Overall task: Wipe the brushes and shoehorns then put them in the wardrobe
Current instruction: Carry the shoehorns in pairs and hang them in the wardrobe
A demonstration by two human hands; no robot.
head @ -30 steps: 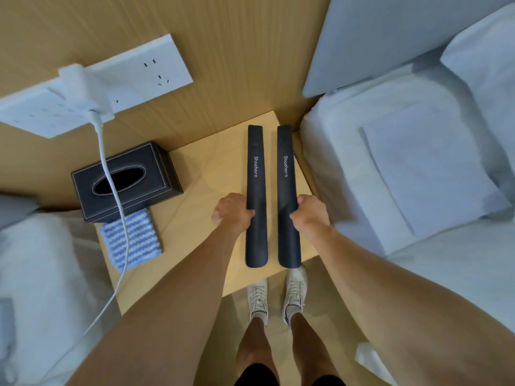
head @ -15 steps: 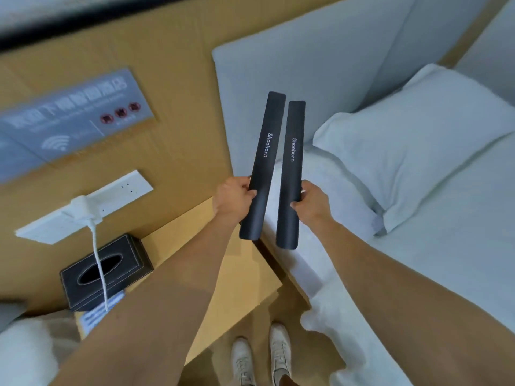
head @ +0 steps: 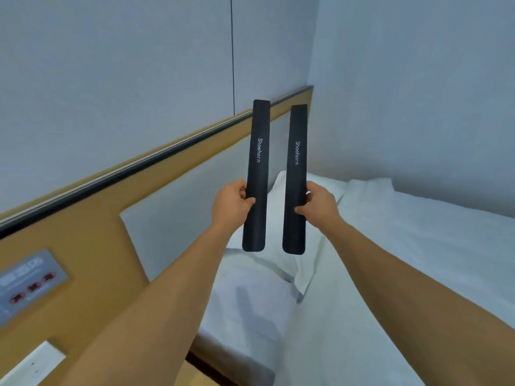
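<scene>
head cam: two black shoehorns up in front of me, one per hand. left shoehorn (head: 257, 174) is in my left hand (head: 230, 205), thumb across the front face, fingers wrapped behind its outer edge, gripping a bit below the middle. right shoehorn (head: 296, 178) is in my right hand (head: 320, 206), same sort of grip, thumb on the front, fingers round the back. both stand nearly upright, parallel, side by side w/ a narrow gap, not touching. each has white "shoehorn" lettering running along its length in the upper half. rounded ends point down, squared ends up. both are held in the air, not resting on anything.

behind and below them: a white pillow (head: 315, 263) lies on the bed (head: 418, 260), white sheets running off to the right. the lower tips of the shoehorns sit in front of the pillow from this angle. further back a tan wood headboard (head: 92, 246) w/ a dark trim strip along its top runs diagonally across, w/ a pale padded panel (head: 181, 213) set into it. far left on the wood is a grey sign plate (head: 28, 285) w/ red marks, too blurred to read. bottom left corner shows a white plate (head: 25, 369) on the wood; can't tell what it is. pale blue-grey wall (head: 139, 65) above, meeting another wall at the corner on the right.
</scene>
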